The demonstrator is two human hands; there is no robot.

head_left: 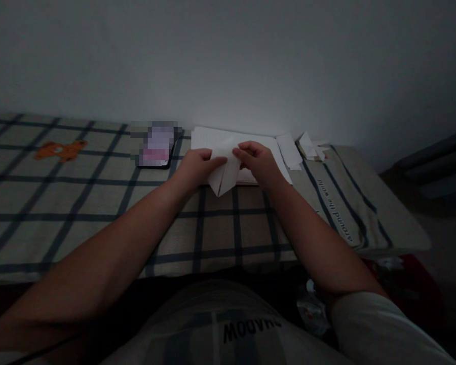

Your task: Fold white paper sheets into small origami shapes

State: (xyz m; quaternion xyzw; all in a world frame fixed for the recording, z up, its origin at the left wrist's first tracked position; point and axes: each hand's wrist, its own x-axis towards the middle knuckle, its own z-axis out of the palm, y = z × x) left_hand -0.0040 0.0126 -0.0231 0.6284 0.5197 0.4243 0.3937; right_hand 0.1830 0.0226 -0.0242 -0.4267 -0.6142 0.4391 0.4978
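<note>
Between my two hands is a piece of white folded paper (pixel 225 175), its pointed end turned toward me and a crease running down its middle. My left hand (pixel 198 165) grips its left side, thumb lying on top. With thumb and fingertips, my right hand (pixel 257 159) pinches the upper right part of the same paper. Under both hands lies a pad of white paper (pixel 209 136), faintly lined at its left. The fingers beneath the folded paper are hidden.
A phone (pixel 157 144) with a blurred screen lies left of the pad, and an orange bear-shaped piece (pixel 61 150) farther left. Right of the pad are a loose paper strip (pixel 289 150) and folded paper pieces (pixel 310 147). A checked cloth (pixel 110 203) covers the table, against a wall.
</note>
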